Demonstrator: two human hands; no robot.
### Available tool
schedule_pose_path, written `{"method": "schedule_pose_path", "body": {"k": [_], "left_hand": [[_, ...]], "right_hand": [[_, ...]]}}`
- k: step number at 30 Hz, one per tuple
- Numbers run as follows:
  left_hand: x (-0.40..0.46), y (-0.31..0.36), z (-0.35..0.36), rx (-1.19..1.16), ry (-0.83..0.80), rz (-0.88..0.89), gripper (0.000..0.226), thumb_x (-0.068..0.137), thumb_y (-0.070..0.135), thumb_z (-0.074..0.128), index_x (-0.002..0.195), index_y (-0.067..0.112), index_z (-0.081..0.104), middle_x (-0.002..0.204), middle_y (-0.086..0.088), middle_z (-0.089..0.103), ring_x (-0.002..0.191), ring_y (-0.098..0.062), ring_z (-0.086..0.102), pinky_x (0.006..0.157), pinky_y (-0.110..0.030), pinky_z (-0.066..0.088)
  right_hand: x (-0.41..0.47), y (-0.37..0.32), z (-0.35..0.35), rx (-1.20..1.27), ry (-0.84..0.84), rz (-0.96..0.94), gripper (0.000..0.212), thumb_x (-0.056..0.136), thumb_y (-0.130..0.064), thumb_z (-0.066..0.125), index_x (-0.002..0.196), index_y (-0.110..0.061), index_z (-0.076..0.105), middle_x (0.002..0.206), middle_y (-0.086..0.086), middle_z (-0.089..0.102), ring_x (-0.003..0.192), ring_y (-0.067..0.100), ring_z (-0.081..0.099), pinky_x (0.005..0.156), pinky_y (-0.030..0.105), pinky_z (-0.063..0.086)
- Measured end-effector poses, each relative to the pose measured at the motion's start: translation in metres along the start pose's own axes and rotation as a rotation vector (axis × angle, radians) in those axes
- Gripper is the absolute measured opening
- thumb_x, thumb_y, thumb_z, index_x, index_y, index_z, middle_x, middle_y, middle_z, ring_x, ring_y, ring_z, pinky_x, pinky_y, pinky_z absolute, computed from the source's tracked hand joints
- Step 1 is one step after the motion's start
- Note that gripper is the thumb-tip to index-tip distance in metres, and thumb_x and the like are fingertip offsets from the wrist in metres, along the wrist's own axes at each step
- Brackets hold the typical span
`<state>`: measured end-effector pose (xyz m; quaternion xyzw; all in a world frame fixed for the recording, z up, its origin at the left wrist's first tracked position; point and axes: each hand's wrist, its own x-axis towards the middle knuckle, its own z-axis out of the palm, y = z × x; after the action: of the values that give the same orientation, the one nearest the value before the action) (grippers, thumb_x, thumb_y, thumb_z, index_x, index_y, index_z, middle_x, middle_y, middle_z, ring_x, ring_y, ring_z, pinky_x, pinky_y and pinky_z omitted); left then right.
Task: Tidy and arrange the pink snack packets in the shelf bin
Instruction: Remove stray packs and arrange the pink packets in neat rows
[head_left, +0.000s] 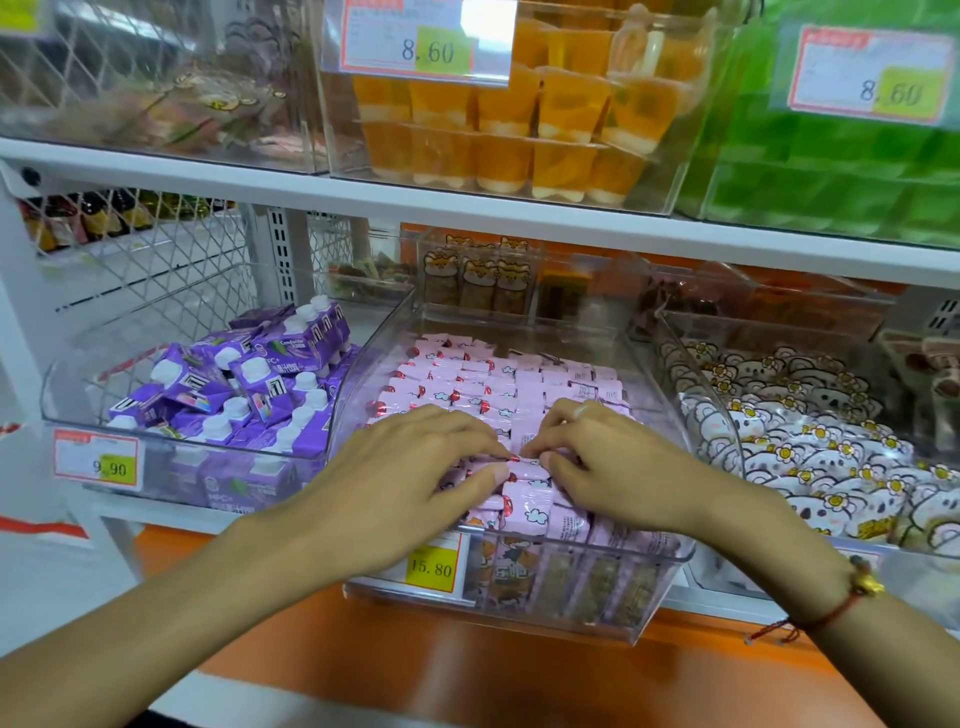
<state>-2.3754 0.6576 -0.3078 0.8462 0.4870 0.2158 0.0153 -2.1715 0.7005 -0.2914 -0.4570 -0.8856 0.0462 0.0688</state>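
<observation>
purple cartons (249, 384) L bin, koala packs (810, 457) R bin, orange jelly cups (519, 135) above

Pink packets (498, 384) (rowed) fill bin (670, 558).

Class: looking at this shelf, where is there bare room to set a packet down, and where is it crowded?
Bare room: the orange ledge below the clear bin. Crowded: the bin's front, where left hand and right hand touch the pink packets.
</observation>
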Motion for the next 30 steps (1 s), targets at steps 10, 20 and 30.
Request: {"method": "schedule_pose_path", "body": {"k": [10, 20, 30], "left_hand": [[0.021, -0.004, 0.012, 0.104, -0.014, 0.034, 0.042, 0.100, 0.048, 0.027, 0.134, 0.037, 0.049, 0.145, 0.019, 0.042, 0.131, 0.000, 0.034, 0.102, -0.018, 0.026], [0.015, -0.018, 0.011, 0.074, -0.112, 0.070, 0.049, 0.097, 0.054, 0.019, 0.138, 0.042, 0.040, 0.146, 0.019, 0.038, 0.133, 0.000, 0.031, 0.104, -0.015, 0.021], [0.019, -0.017, 0.010, 0.128, -0.168, 0.106, 0.047, 0.099, 0.051, 0.018, 0.137, 0.039, 0.043, 0.141, 0.018, 0.045, 0.125, -0.004, 0.038, 0.102, -0.019, 0.023]], "right_hand": [[0.028, 0.006, 0.000, -0.043, 0.156, 0.175, 0.027, 0.091, -0.040, 0.057, 0.111, -0.024, 0.066, 0.108, 0.001, 0.060, 0.100, 0.020, 0.055, 0.080, 0.031, 0.046], [0.024, 0.009, 0.005, 0.165, 0.243, 0.094, 0.008, 0.082, -0.031, 0.070, 0.080, -0.027, 0.064, 0.083, -0.009, 0.062, 0.079, 0.010, 0.054, 0.070, 0.029, 0.044], [0.018, 0.002, 0.005, 0.075, 0.533, 0.016, 0.005, 0.094, -0.029, 0.054, 0.090, -0.026, 0.055, 0.089, -0.010, 0.064, 0.083, 0.017, 0.060, 0.067, 0.035, 0.047]]}}
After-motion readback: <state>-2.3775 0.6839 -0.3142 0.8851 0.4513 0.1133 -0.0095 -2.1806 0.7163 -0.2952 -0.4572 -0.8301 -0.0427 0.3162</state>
